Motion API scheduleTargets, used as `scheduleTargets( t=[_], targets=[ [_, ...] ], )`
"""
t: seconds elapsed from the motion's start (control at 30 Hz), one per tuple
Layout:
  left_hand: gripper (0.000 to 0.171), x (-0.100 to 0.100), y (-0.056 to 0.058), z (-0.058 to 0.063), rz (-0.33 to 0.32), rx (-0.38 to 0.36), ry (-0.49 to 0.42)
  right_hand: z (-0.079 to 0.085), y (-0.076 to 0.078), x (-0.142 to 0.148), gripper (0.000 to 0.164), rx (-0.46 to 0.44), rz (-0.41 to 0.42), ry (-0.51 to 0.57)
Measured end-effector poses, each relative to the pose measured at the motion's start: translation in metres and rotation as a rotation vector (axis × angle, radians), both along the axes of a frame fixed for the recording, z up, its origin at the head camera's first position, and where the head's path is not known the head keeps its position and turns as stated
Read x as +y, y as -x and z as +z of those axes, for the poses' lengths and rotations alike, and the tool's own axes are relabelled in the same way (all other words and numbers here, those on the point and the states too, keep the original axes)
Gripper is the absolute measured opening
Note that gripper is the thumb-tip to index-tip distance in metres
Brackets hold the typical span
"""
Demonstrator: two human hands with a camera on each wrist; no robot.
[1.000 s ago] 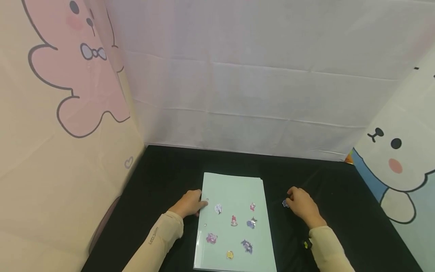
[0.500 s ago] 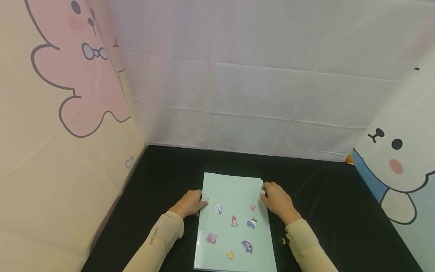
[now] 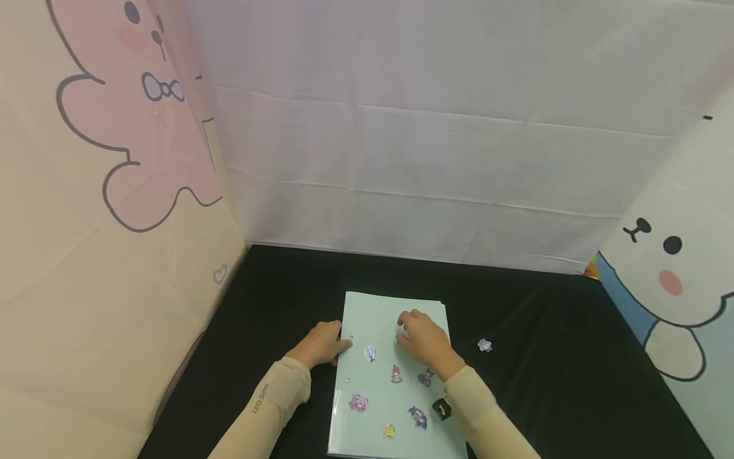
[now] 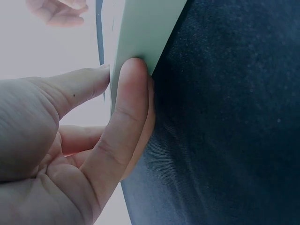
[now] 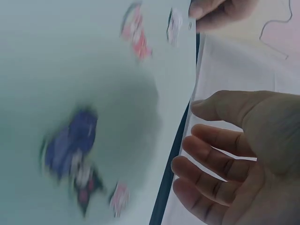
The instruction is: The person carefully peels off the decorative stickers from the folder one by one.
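A pale green folder (image 3: 373, 319) with several shiny cartoon stickers on its cover lies on the black cloth. My left hand (image 3: 319, 345) holds its left edge; in the left wrist view the thumb is at the cover side and the fingers (image 4: 133, 86) press against the green side face. My right hand (image 3: 423, 339) hovers over the upper right part of the cover, fingers loosely bent and holding nothing, as the right wrist view also shows. Below that hand are a dark purple sticker (image 5: 72, 140) and a small pink one (image 5: 120, 199). The right forearm covers part of the folder's right side.
One loose purple-white sticker (image 3: 484, 345) lies on the black cloth (image 3: 550, 357) right of the folder. A pale fabric wall (image 3: 424, 159) closes the back, and printed cartoon sheets (image 3: 160, 153) hang at both sides. A dark band (image 3: 441, 408) is at the right wrist.
My right hand has moved left, from the loose sticker on the cloth, past the folder's right edge, to above its cover. That sticker stays on the cloth. The left hand keeps its place.
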State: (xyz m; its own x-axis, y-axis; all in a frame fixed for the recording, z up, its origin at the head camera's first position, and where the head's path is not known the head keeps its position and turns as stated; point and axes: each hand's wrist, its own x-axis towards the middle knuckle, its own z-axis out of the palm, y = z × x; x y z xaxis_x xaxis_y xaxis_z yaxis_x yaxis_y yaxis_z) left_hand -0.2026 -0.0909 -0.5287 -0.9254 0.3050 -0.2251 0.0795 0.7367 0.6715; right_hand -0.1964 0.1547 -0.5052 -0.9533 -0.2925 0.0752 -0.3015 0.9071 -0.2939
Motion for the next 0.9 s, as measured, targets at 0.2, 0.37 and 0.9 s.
scheduleTargets(
  t=[0.2, 0.37, 0.9],
  targets=[
    [0.021, 0.001, -0.001, 0.003, -0.003, -0.004, 0.009, -0.002, -0.003, -0.022, 0.029, -0.016, 0.097, -0.008],
    [0.019, 0.002, -0.002, 0.004, -0.007, 0.003, 0.012, -0.004, -0.008, -0.035, 0.035, -0.030, 0.188, -0.048],
    [0.019, 0.002, -0.001, 0.003, -0.007, 0.005, -0.008, -0.006, -0.015, -0.046, 0.019, 0.000, 0.271, -0.076]
  ],
)
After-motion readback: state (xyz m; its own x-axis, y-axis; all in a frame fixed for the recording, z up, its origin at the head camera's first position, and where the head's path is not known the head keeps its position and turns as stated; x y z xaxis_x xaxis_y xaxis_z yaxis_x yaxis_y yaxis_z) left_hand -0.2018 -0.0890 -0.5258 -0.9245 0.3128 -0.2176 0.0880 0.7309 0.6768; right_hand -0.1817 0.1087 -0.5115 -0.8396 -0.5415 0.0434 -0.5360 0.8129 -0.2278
